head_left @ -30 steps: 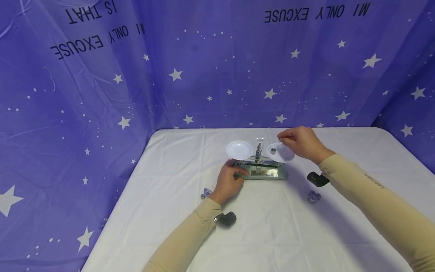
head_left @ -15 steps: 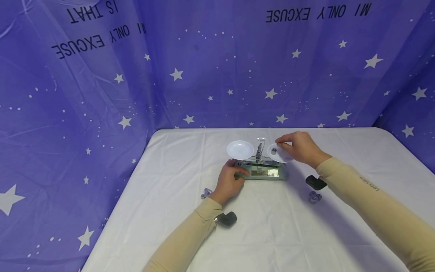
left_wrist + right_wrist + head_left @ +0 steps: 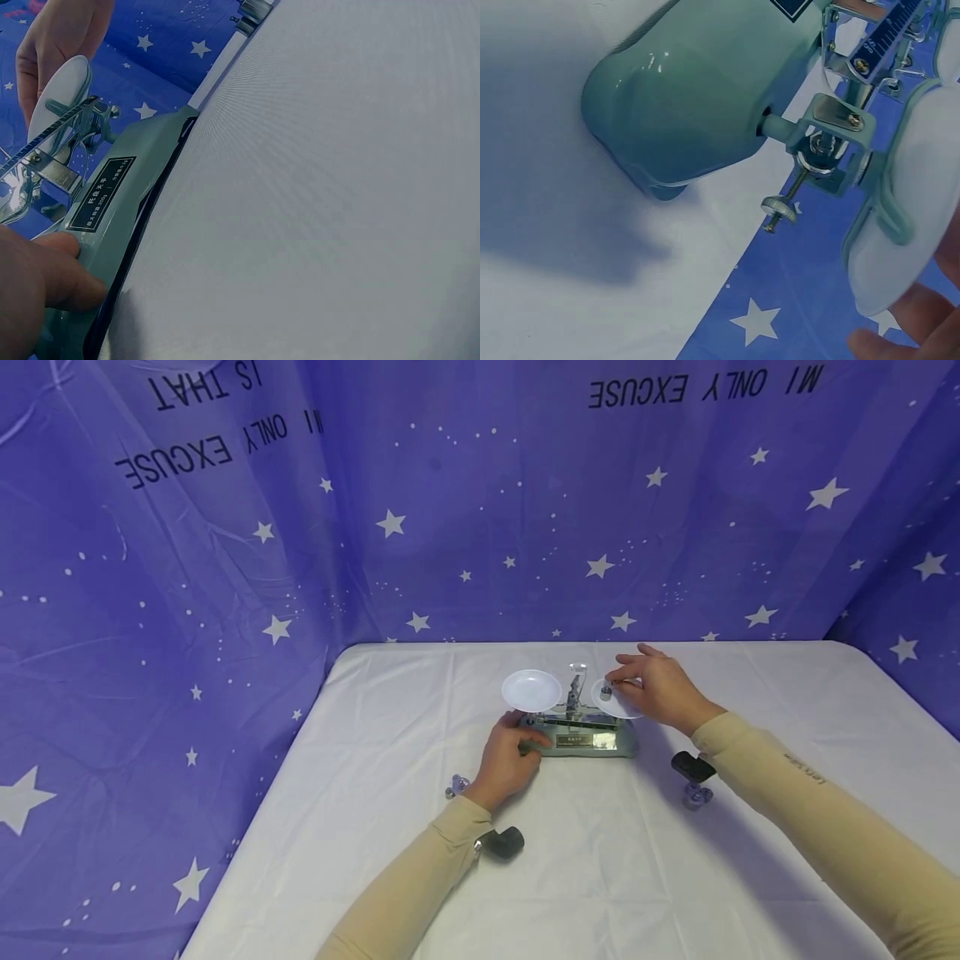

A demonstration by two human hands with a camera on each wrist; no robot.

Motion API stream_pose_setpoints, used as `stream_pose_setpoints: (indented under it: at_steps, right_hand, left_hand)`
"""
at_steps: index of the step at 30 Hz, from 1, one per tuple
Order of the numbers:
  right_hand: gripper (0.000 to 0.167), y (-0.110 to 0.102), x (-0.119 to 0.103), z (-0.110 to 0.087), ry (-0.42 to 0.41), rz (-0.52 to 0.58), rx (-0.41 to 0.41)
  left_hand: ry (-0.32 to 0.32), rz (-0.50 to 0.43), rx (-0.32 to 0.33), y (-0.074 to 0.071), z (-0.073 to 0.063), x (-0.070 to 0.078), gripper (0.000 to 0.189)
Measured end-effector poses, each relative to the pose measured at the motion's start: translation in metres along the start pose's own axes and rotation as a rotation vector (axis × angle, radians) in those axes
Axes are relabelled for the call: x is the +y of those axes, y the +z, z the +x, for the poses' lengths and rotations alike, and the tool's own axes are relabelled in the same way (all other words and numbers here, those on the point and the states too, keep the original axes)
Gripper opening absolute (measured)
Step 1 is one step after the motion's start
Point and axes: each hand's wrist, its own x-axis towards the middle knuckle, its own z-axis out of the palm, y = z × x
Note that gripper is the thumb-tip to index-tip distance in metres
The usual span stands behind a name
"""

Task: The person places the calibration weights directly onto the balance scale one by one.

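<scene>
A green-based balance scale [image 3: 581,743] with two white pans stands on the white table. My left hand [image 3: 506,764] grips the left end of its base, the thumb and a finger [image 3: 71,289] lying along the front in the left wrist view. Over the right pan [image 3: 626,708], my right hand [image 3: 663,689] pinches a small metal weight between thumb and forefinger, at the top of a larger metal weight [image 3: 606,693] standing in that pan. Its other fingers are spread. The left pan [image 3: 531,691] holds nothing. In the right wrist view the pan [image 3: 922,180] hides the pinched weight.
Several small metal weights [image 3: 457,785] lie left of the left wrist. Another cluster of weights [image 3: 697,797] sits near the right forearm, partly hidden by a black wrist-worn device [image 3: 692,766]. A blue star-patterned curtain [image 3: 480,527] hangs behind the table.
My right hand has moved left and slightly down, bringing the small weight to the top of the one in the pan; its other fingers have spread. The left hand has stayed put.
</scene>
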Motion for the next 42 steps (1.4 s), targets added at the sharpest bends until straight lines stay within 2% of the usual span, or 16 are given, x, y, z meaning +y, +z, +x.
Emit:
stream_pose_setpoints:
  at_steps: [6,15,34,42]
  right_hand:
    - [0.021,0.002,-0.001,0.0,0.019,-0.018,-0.01]
    - [0.022,0.005,0.002,0.001,0.05,0.028,-0.014]
    - [0.025,0.004,-0.001,0.0,0.028,0.034,0.015]
    - [0.034,-0.01,0.006,-0.016,0.074,0.054,0.024]
  left_hand:
    - [0.005,-0.006,0.005,0.0,0.0,-0.001,0.019]
    - [0.0,-0.009,0.001,0.0,0.001,0.0,0.019]
    - [0.023,-0.013,0.007,0.0,0.0,-0.001,0.02]
    - [0.009,-0.003,0.001,0.0,0.001,-0.002,0.019]
